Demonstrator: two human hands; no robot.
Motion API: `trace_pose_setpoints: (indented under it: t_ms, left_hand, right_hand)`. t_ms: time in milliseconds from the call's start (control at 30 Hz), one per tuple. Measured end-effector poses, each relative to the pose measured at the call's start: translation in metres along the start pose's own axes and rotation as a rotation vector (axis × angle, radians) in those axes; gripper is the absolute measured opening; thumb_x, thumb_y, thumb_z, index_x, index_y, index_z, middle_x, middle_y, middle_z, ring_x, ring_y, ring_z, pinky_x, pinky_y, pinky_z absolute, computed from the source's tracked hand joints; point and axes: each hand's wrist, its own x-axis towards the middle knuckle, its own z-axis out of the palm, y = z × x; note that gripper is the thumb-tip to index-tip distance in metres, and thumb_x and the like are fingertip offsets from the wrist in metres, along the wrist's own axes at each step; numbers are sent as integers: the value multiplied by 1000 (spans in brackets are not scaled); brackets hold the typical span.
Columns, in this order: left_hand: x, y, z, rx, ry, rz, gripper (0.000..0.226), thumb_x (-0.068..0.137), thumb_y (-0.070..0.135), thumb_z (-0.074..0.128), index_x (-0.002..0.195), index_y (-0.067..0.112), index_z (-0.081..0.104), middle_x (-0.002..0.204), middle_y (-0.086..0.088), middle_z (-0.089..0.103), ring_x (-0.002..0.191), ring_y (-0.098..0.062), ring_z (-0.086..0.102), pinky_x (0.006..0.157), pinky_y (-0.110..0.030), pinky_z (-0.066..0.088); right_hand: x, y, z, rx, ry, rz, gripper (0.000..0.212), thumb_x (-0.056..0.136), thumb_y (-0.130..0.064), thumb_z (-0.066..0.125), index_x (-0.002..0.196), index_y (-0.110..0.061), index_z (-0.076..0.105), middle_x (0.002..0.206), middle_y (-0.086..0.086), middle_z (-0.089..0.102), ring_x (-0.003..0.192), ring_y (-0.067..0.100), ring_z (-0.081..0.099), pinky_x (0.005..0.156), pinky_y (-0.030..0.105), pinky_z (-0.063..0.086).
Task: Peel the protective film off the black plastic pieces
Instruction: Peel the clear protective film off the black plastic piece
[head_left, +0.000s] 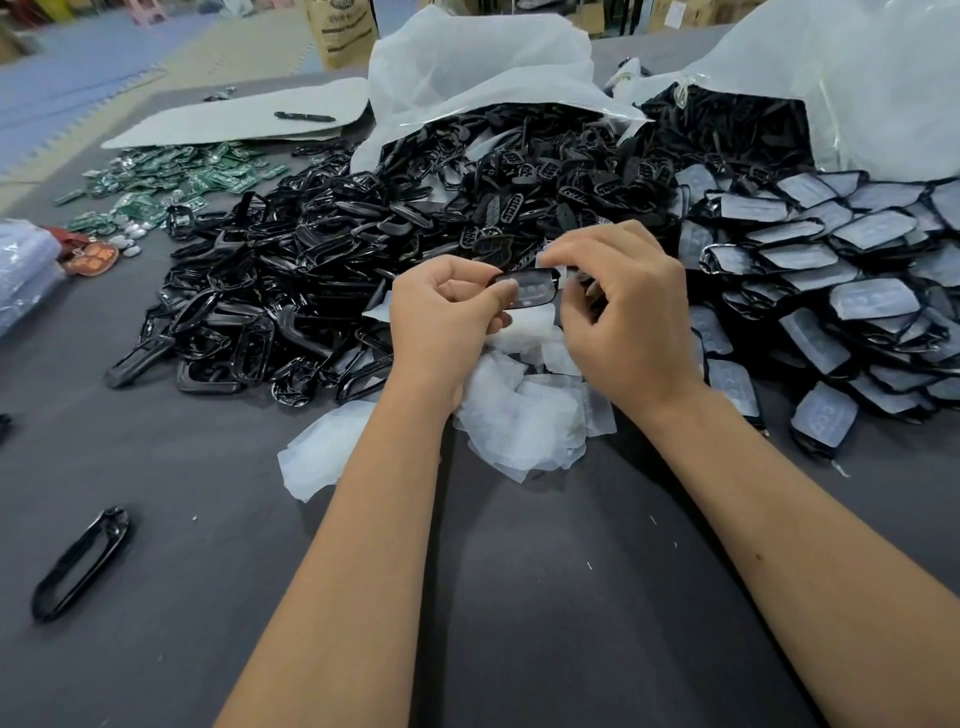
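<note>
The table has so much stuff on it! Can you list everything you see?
black plastic piece: one, black, filmed, held in both hands
film-covered pieces: many, black with whitish film, heaped right
peeled films: a pile, whitish, under the hands
bare frames: many, black, heaped left of centre
circuit boards: many, green, far left
plastic bags: two, clear white, behind
pen: one, black, on grey sheet
lone frame: one, black, near left
left hand: holds the piece
right hand: pinches the film
</note>
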Motion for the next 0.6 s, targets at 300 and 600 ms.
trace_pose_setpoints:
  t_ms: [300, 600]
  left_hand:
    - [0, -1, -4, 84, -90, 45, 11, 86, -1, 81, 88, 5, 72, 67, -9, 67, 51, -14, 61, 53, -24, 51]
    - [-4, 1, -1, 368, -51, 113, 17, 83, 10, 85, 82, 20, 71, 65, 6, 63, 68, -30, 70, 72, -48, 61]
  right_hand:
    - [-3, 12, 6, -53, -157, 26, 45, 77, -35, 90, 113, -11, 78, 99, 0, 67, 102, 21, 51, 91, 23, 39]
    - [-1, 2, -3, -164, -289, -6, 40, 86, -39, 81, 112, -10, 75, 105, 0, 62, 108, 23, 48, 93, 36, 42]
